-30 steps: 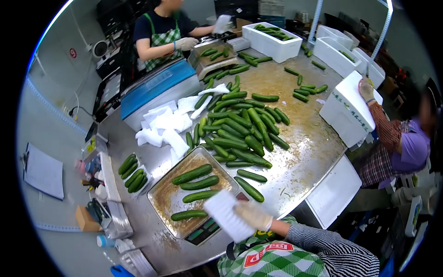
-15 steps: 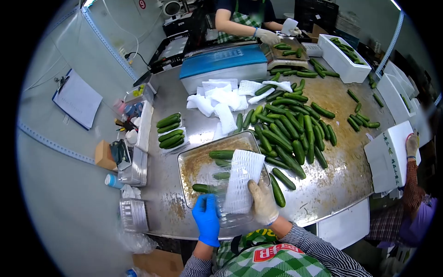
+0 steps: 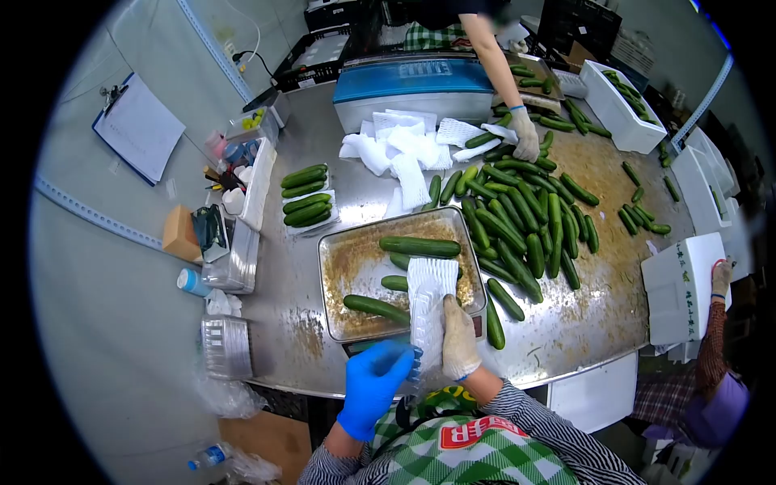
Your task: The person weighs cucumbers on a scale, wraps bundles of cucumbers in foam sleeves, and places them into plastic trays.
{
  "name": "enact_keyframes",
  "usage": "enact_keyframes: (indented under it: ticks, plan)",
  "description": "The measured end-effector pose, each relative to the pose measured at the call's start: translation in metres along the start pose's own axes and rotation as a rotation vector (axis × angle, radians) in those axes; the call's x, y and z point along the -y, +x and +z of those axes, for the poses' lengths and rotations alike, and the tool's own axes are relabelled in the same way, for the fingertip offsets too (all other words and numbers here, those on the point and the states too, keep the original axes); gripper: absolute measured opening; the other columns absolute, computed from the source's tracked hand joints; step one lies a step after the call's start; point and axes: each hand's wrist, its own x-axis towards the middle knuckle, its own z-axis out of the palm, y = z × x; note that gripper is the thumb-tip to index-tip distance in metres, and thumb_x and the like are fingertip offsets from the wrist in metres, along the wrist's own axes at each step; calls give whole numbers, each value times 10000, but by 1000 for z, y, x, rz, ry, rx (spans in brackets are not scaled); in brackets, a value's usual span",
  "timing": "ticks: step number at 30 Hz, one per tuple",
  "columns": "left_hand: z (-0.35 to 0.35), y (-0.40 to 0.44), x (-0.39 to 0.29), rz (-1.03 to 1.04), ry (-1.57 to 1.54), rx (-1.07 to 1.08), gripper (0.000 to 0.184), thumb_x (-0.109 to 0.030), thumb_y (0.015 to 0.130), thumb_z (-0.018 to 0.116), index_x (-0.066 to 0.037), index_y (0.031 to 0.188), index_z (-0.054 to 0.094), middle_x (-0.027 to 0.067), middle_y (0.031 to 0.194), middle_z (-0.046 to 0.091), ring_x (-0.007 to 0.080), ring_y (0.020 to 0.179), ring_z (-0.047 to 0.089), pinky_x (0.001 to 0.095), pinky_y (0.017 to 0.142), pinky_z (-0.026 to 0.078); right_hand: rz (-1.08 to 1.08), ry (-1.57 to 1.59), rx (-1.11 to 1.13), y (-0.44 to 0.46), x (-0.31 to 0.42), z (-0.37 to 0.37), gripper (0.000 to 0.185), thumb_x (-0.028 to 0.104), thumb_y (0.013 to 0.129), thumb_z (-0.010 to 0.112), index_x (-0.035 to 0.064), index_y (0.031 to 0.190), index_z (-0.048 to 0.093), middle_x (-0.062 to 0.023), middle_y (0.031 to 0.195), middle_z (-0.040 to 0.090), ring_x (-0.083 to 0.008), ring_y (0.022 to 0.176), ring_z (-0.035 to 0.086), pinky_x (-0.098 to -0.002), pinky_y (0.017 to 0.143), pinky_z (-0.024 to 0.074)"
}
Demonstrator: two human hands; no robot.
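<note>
My left hand (image 3: pixel 376 384), in a blue glove, is closed on the left edge of a clear plastic tray (image 3: pixel 424 339). A white foam net sheet (image 3: pixel 432 276) lies along that tray, which is tilted. My right hand (image 3: pixel 461 343), in a pale work glove, grips the right side of the foam sheet and tray. Behind them sits a shallow metal pan (image 3: pixel 335 275) with several cucumbers (image 3: pixel 419 246) in it, partly covered by the foam. To the right of the pan spreads a large pile of cucumbers (image 3: pixel 517 222).
Packed cucumbers (image 3: pixel 307 212) lie at the left, near foam nets (image 3: pixel 396 149) and a blue-lidded box (image 3: pixel 412 81). Across the table a co-worker's gloved hand (image 3: pixel 525 137) reaches to the pile. Another person's hand (image 3: pixel 721 277) touches a white foam box (image 3: pixel 685 287). Stacked clear trays (image 3: pixel 226 347) stand left.
The clear tray and foam have turned more edge-on, and my left hand has moved right and slightly down. The co-worker's hand has come from the scale to the cucumber pile.
</note>
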Motion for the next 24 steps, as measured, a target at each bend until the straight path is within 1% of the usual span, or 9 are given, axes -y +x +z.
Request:
enact_keyframes:
  ticks: [3,6,9,12,15,17,19,22,24]
  plan:
    - [-2,4,-7,-79,-74,2,184,-88,966,589,74,963,674,98,862,687,153,702,637,300,667,538,120,212,-7,-3,-4,10,566,417,1058,401,-106,1107,610,-187,976,667,-216,877,591,-360,831,471]
    - [-9,10,1,-167,-275,-29,198,-113,975,581,67,993,661,92,842,675,143,695,615,305,668,529,106,237,-45,-5,-4,20,569,424,1057,401,-100,1125,611,-165,1010,672,-207,899,594,-356,852,473]
    - [-25,19,26,-145,-584,123,232,-160,986,600,42,1088,650,69,942,681,125,790,623,290,713,532,57,99,-136,-7,-7,26,568,419,1054,416,-107,1171,598,-188,1067,671,-222,952,607,-365,890,464]
    - [-24,8,24,-66,-234,-9,198,-166,971,627,8,1064,648,53,933,668,137,796,630,290,719,528,123,206,-94,-3,-13,23,547,388,1057,413,-111,1199,588,-223,1111,660,-266,1017,615,-385,926,454]
    - [-29,-4,19,161,267,1,114,-68,929,646,15,1008,641,73,930,637,153,781,620,314,709,525,-162,-245,-179,-6,-6,16,512,347,1061,406,-112,1218,569,-230,1125,652,-291,1028,614,-388,913,461]
    - [-45,-4,20,406,654,17,165,-99,857,684,-49,1014,670,74,915,629,217,821,629,334,726,513,-434,-383,-310,2,0,8,345,204,1006,516,-2,1276,575,-203,1044,629,-307,974,603,-392,871,485]
    - [-58,-2,20,710,1060,35,211,-66,784,693,-51,993,673,87,929,619,253,844,617,361,732,509,-617,-433,-352,25,30,-18,372,138,970,553,96,1340,568,-194,1091,585,-302,998,581,-382,869,504]
    - [-58,11,28,859,1255,228,245,-87,739,645,-40,980,658,100,1005,605,271,899,592,379,788,488,-939,-956,-153,11,72,-11,433,119,891,638,147,1318,572,-167,987,582,-293,952,574,-419,816,503]
    - [-56,22,37,918,1300,328,235,-111,763,620,-22,979,642,120,1049,594,278,912,585,392,802,478,-936,-1273,302,3,78,17,452,172,800,701,109,1235,594,-91,853,623,-258,784,615,-407,706,498]
